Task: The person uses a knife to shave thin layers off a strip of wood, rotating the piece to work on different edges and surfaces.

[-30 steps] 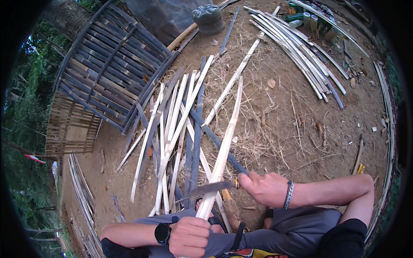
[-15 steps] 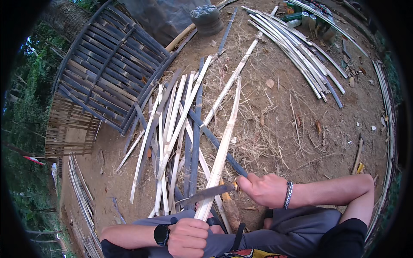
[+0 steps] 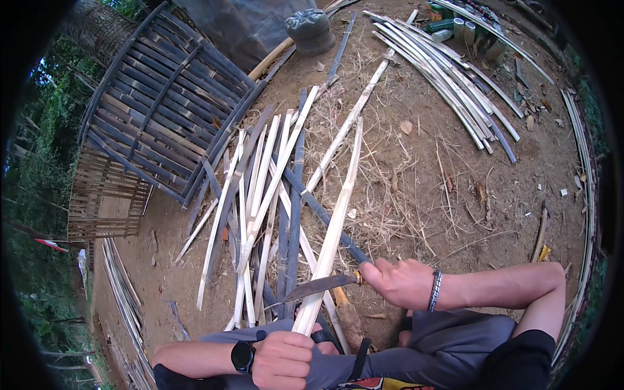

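Note:
Near the bottom middle, my left hand (image 3: 282, 359) is wrapped round the near end of a pale split bamboo strip (image 3: 337, 224). The strip slants away from me, its far end pointing up and a little right. My right hand (image 3: 398, 283) is closed on the handle of a large knife (image 3: 318, 286); the fingers hide most of that handle. Its dark blade lies across the strip a short way beyond my left hand, tip toward the left. Beneath the strip, a dark bamboo piece (image 3: 328, 221) runs diagonally and passes behind my right hand.
A loose pile of bamboo strips (image 3: 260, 195) lies left of the held one. Behind it leans a dark slatted bamboo panel (image 3: 166, 97). More strips (image 3: 448, 78) lie at the far right, near green bottles (image 3: 439, 26). A filled plastic bag (image 3: 311, 31) stands at the back.
The knife blade has shifted slightly up along the strip and its angle has turned a little. Both hands keep their grips, and the strip stays almost where it was.

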A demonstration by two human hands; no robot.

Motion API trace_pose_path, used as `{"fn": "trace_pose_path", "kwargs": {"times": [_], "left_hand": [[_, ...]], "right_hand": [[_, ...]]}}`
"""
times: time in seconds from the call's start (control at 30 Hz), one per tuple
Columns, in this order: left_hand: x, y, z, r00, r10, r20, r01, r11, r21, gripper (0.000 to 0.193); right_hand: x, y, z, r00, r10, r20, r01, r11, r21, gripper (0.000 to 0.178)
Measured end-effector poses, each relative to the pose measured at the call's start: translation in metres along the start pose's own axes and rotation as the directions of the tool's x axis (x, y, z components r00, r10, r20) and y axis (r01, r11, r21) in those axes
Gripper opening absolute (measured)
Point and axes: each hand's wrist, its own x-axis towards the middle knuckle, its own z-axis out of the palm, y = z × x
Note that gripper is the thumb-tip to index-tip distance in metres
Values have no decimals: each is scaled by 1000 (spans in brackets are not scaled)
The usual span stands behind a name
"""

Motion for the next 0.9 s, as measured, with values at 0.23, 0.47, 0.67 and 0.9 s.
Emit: {"fn": "trace_pose_path", "kwargs": {"times": [0.23, 0.47, 0.67, 0.9], "left_hand": [[1, 1, -3, 999, 6, 41, -6, 1000, 11, 57], [-8, 1, -6, 982, -49, 183, 41, 998, 49, 46], [9, -1, -2, 999, 11, 53, -11, 1000, -5, 56], [10, 0, 0, 1000, 23, -5, -23, 1000, 8, 47]], "right_hand": [[0, -3, -3, 1000, -3, -11, 3, 1000, 25, 19], [10, 17, 7, 996, 75, -51, -73, 996, 49, 22], [34, 63, 1, 981, 184, -69, -175, 977, 124, 21], [30, 66, 16, 986, 134, -100, -113, 976, 188, 17]]}}
